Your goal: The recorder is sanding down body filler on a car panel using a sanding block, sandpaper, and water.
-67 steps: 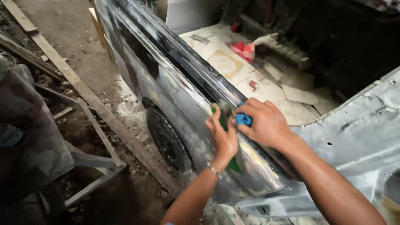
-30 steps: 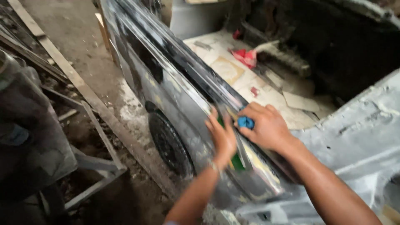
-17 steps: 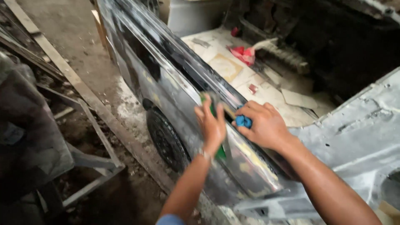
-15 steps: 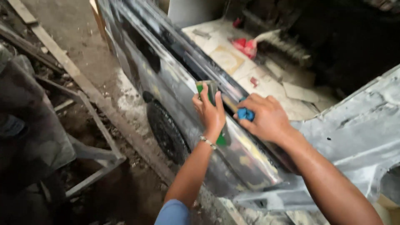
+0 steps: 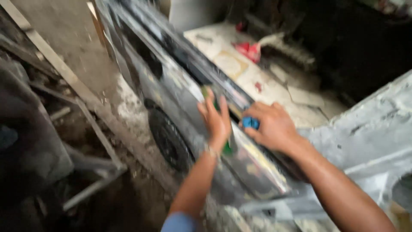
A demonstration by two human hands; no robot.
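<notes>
A bare grey metal car body panel (image 5: pixel 171 90) runs from the upper left down to the lower middle. My left hand (image 5: pixel 216 121) presses flat on its outer face, over a green sheet (image 5: pixel 226 148) whose edges show above and below the palm. My right hand (image 5: pixel 271 126) rests on the panel's top edge, fingers closed around a small blue object (image 5: pixel 250 123). The two hands sit close together. The picture is blurred by motion.
A black tyre (image 5: pixel 167 139) sits under the panel. To the left lie a metal frame (image 5: pixel 101 172) and a wooden plank (image 5: pixel 56 64) on dirt ground. Inside the body are flat cardboard (image 5: pixel 231 64) and a red object (image 5: pixel 249 49). Another grey panel (image 5: pixel 369 129) stands at right.
My left hand slid up along the panel with the green sheet, then settled a little lower beside the right hand. The right hand stayed on the top edge with the blue object.
</notes>
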